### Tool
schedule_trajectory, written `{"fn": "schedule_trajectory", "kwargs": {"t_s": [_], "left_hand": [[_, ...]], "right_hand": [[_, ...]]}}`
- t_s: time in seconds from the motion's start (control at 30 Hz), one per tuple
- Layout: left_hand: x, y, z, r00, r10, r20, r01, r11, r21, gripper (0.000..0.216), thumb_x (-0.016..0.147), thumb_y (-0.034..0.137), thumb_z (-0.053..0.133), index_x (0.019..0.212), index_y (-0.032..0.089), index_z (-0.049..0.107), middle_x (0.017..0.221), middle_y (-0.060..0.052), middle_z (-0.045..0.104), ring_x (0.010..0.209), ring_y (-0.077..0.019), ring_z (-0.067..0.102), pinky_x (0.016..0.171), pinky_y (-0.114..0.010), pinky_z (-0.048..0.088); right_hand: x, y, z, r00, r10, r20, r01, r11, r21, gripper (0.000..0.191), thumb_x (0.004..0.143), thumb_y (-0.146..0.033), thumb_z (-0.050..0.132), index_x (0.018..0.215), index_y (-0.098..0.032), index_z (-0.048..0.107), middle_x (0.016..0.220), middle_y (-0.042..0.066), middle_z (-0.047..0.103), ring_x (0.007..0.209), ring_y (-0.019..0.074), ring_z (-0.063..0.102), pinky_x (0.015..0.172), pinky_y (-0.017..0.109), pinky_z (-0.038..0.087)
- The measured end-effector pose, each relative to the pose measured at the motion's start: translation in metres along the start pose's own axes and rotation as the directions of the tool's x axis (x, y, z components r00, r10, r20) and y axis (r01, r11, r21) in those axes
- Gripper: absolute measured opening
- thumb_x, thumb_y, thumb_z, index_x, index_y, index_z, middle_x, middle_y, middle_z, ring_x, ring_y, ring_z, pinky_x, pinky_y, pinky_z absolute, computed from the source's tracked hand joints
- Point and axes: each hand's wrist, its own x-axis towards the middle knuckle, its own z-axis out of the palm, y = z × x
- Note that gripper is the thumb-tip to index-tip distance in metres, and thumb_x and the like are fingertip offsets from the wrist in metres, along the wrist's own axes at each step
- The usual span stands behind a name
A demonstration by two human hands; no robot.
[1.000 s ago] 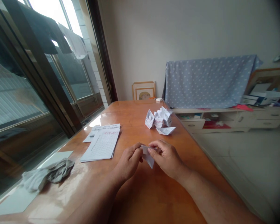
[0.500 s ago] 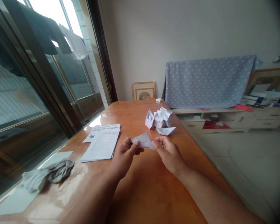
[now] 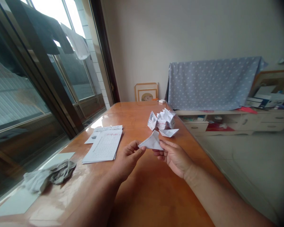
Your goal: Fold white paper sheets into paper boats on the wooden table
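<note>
Between my two hands, above the table, is a small white folded paper [image 3: 151, 141] with a peak standing up at its top right. My left hand [image 3: 132, 154] pinches its left corner between thumb and fingers. At the lower right corner, my right hand [image 3: 174, 156] grips it, thumb on top and fingers beneath. Just beyond, a single paper boat [image 3: 169, 132] lies on the table. Behind it stand several stacked paper boats [image 3: 165, 119], and another upright stack of them [image 3: 152, 120] is to their left.
Printed sheets [image 3: 104, 145] lie left of my hands, a dark small object [image 3: 94, 137] on the paper beside them. Nearer on the left is a crumpled grey cloth [image 3: 62, 171]. A small white box [image 3: 162, 101] sits at the far end of the wooden table [image 3: 142, 195].
The folded paper has gone from a flat four-sided strip to a shape with a raised peak. My right hand has shifted its grip, its fingers now curled underneath the paper.
</note>
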Motion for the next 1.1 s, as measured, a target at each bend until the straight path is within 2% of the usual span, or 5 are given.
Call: {"fn": "schedule_trajectory", "kwargs": {"t_s": [0.27,0.5,0.67,0.87,1.1], "left_hand": [[0.001,-0.007,-0.003,0.978,0.133,-0.16,-0.056,0.91,0.412,0.028,0.084,0.047,0.07,0.1,0.024,0.073,0.1,-0.005,0.07,0.097,-0.0244,0.057,0.09,-0.036,0.041],[0.003,-0.004,0.001,0.989,0.007,-0.145,-0.002,0.999,0.04,0.023,0.086,0.04,0.067,0.096,0.019,0.068,0.082,-0.001,0.065,0.064,-0.0126,0.051,0.06,-0.025,0.038],[0.001,-0.001,0.002,0.995,-0.074,-0.064,0.07,0.996,-0.062,0.014,0.089,0.032,0.061,0.089,0.018,0.06,0.063,0.004,0.052,0.051,-0.0081,0.043,0.051,-0.022,0.03],[-0.003,0.004,0.005,0.993,-0.095,0.069,0.098,0.995,-0.034,0.012,0.092,0.028,0.056,0.095,0.017,0.06,0.068,0.003,0.052,0.053,-0.0078,0.041,0.052,-0.022,0.031],[-0.005,0.005,0.003,0.99,-0.012,0.139,0.018,0.999,-0.041,0.015,0.09,0.03,0.064,0.094,0.02,0.054,0.081,0.001,0.055,0.069,-0.0109,0.05,0.062,-0.023,0.039]], "right_hand": [[0.003,0.014,-0.001,0.929,-0.369,-0.008,0.316,0.808,-0.498,0.044,0.093,-0.045,0.06,0.131,-0.022,0.058,0.111,0.009,0.072,0.089,0.0233,0.07,0.077,0.036,0.055],[-0.01,0.014,0.008,0.81,-0.533,0.244,0.496,0.401,-0.77,0.031,0.096,-0.034,0.053,0.123,-0.028,0.067,0.108,0.007,0.073,0.095,0.0252,0.068,0.086,0.038,0.051],[-0.013,0.006,0.011,0.857,-0.452,0.247,0.48,0.529,-0.7,0.026,0.096,-0.038,0.053,0.105,-0.024,0.073,0.094,0.005,0.072,0.085,0.0215,0.066,0.077,0.033,0.05],[-0.012,-0.004,0.008,0.957,-0.267,0.111,0.289,0.861,-0.419,0.039,0.093,-0.036,0.055,0.129,-0.021,0.061,0.095,0.005,0.07,0.086,0.019,0.066,0.083,0.035,0.05],[-0.019,-0.012,0.012,0.977,-0.098,0.189,0.147,0.953,-0.263,0.012,0.085,-0.027,0.062,0.091,-0.018,0.066,0.074,0.001,0.066,0.07,0.0141,0.06,0.07,0.026,0.046]]}}
